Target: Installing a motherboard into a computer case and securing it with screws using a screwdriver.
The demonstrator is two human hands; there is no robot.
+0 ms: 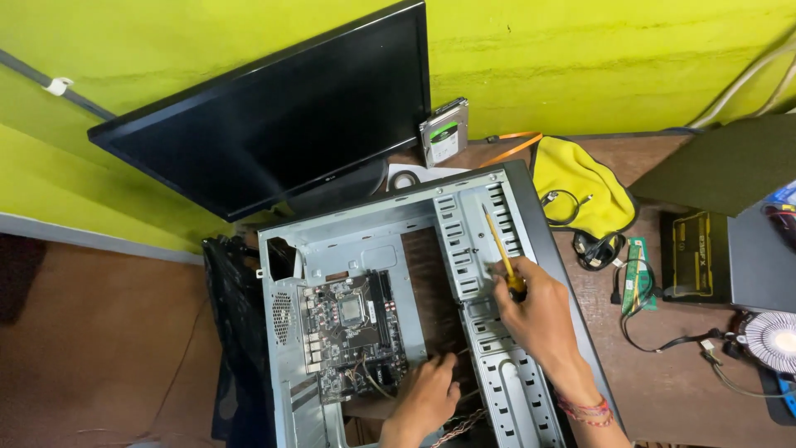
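Brown desk [663,382] against a lime-green wall [580,58], black monitor [282,116] at upper left. Right hand [535,311] at centre right, fingers clamped on a yellow screwdriver [502,249] angled up over the drive bays. Left hand [427,394] at lower centre, fingers curled together among wires beside the motherboard [352,332]. Open grey computer case [398,315] lying flat mid-frame, motherboard mounted inside.

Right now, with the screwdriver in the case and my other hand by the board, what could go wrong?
1. The screwdriver in the right hand points up the drive cage; a slip might send its tip toward the motherboard.
2. The left hand rests among loose wires at the board's edge and could snag them.
3. The case has bare metal edges that might scrape a hand.
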